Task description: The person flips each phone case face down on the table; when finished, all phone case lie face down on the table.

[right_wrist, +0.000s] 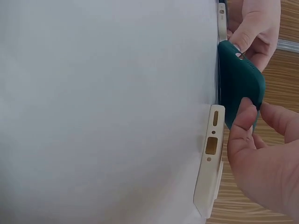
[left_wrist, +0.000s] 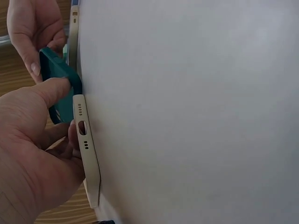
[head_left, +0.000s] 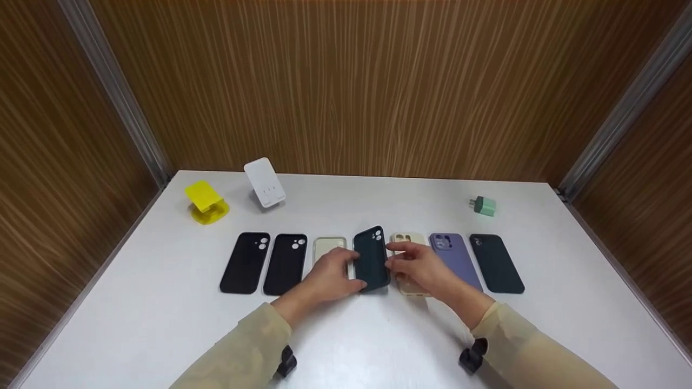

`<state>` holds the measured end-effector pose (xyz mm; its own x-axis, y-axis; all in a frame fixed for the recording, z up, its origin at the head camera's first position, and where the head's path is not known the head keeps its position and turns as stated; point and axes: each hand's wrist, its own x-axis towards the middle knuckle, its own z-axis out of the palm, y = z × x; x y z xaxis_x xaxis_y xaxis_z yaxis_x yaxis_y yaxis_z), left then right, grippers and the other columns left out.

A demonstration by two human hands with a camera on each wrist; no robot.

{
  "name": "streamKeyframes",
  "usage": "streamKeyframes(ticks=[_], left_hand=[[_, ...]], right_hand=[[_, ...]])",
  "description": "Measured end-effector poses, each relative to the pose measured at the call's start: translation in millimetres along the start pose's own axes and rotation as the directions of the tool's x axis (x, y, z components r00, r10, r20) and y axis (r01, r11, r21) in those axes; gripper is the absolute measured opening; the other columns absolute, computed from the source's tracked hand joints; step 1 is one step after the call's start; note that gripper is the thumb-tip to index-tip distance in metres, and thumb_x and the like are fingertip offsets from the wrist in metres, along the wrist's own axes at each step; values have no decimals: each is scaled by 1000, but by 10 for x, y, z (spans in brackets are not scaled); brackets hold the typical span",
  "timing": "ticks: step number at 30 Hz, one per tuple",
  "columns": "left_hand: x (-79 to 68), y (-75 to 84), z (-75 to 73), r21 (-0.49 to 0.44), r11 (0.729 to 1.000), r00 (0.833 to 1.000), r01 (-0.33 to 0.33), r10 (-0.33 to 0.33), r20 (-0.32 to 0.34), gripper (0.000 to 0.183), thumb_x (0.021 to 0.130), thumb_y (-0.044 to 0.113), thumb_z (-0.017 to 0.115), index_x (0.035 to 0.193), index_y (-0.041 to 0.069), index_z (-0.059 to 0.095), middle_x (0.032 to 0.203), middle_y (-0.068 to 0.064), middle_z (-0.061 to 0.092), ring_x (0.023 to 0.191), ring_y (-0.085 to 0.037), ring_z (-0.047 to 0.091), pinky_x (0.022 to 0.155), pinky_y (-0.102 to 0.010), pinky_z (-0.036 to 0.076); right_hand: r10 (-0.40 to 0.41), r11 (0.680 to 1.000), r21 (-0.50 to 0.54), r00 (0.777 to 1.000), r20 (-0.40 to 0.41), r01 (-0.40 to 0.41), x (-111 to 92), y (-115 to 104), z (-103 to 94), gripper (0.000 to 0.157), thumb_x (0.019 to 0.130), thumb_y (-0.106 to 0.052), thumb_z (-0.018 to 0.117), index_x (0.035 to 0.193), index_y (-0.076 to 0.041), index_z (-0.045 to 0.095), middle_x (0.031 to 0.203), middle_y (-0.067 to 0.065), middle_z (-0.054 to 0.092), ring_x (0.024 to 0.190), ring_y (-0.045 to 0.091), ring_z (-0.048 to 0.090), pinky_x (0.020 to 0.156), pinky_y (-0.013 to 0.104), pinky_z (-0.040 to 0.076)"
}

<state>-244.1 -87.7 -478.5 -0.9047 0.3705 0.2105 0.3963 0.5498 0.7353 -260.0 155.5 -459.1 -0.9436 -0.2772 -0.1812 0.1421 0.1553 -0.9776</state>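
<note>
A dark green phone case [head_left: 369, 262] lies open side up in the middle of a row of cases, its right side tilted up off the table. My left hand [head_left: 332, 274] holds its left side, thumb near the lower corner and index finger higher up. At the raised right edge, my right hand [head_left: 424, 268] pinches the case; the right wrist view shows fingertips against its green back [right_wrist: 238, 79]. Under my left hand is a pale cream case [head_left: 330, 246], partly covered. My right hand hangs over a beige case [head_left: 411, 290], hiding much of it.
Two black cases [head_left: 245, 263] lie at the row's left. To the right are a purple case [head_left: 459, 259] and another dark case [head_left: 497, 265]. Behind stand a yellow holder [head_left: 208, 202], a white stand [head_left: 265, 182] and a green charger plug [head_left: 485, 206]. A wood-grain wall [head_left: 346, 86] borders the white table.
</note>
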Motion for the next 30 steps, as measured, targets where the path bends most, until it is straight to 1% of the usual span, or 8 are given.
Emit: streamKeyframes(ticks=[6, 10, 11, 14, 18, 20, 23, 30], left_hand=[[31, 98, -35, 50, 997, 998, 53, -54, 17, 56, 81, 8, 88, 129, -9, 67, 128, -23, 66, 119, -36, 63, 108, -46, 49], [53, 207, -78, 64, 992, 994, 112, -113, 12, 57, 83, 6, 88, 133, -6, 66, 134, -23, 65, 127, -36, 60, 111, -46, 47], [59, 234, -87, 56, 991, 993, 120, -121, 9, 57, 83, 6, 88, 134, -5, 66, 135, -23, 65, 128, -35, 60, 111, -45, 48], [70, 305, -105, -3, 990, 990, 140, -140, 32, 61, 84, 7, 89, 138, -3, 64, 134, -21, 64, 116, -31, 66, 102, -42, 54], [79, 364, -102, -93, 983, 983, 161, -150, 110, 68, 84, 12, 90, 144, -1, 60, 133, -17, 66, 94, -19, 69, 83, -33, 59], [79, 381, -93, -120, 977, 976, 178, -160, 145, 72, 84, 15, 91, 146, 1, 58, 137, -16, 66, 97, -18, 70, 84, -31, 59], [74, 401, -78, -150, 969, 971, 195, -170, 169, 76, 83, 16, 92, 148, 1, 55, 140, -17, 65, 106, -23, 70, 89, -32, 59], [50, 417, -44, -190, 961, 974, 203, -177, 145, 82, 83, 16, 92, 152, 0, 51, 138, -19, 65, 111, -29, 70, 94, -36, 58]], right_hand=[[17, 1000, 11, 1000, -1, -17, -12, 3, -2, 51, 98, 0, 71, 146, 6, 56, 100, 8, 71, 85, 15, 63, 70, 25, 53], [28, 1000, 15, 1000, -2, -28, -22, -3, -5, 52, 99, -1, 71, 148, 5, 55, 101, 9, 70, 86, 16, 63, 72, 27, 53], [30, 999, 18, 1000, -2, -30, -24, -7, -6, 52, 99, -1, 71, 148, 5, 55, 102, 9, 70, 86, 17, 62, 72, 27, 53], [30, 999, 16, 1000, 2, -30, -28, -20, -10, 51, 100, -2, 70, 148, 5, 55, 105, 11, 69, 88, 19, 62, 74, 28, 53], [34, 999, -20, 999, -4, -34, -32, -44, -17, 49, 101, -4, 70, 147, 2, 57, 111, 13, 69, 92, 21, 63, 78, 29, 55], [37, 999, -36, 999, -3, -37, -33, -56, -18, 48, 101, -5, 70, 147, 1, 58, 113, 14, 69, 93, 22, 63, 79, 29, 55], [40, 999, -24, 999, 2, -39, -34, -73, -10, 46, 101, -5, 70, 146, 0, 60, 113, 14, 68, 92, 23, 62, 79, 29, 54], [-26, 998, 56, 996, 89, 21, -25, -71, 23, 47, 101, -2, 66, 146, 8, 55, 108, 13, 70, 89, 19, 66, 78, 29, 55]])
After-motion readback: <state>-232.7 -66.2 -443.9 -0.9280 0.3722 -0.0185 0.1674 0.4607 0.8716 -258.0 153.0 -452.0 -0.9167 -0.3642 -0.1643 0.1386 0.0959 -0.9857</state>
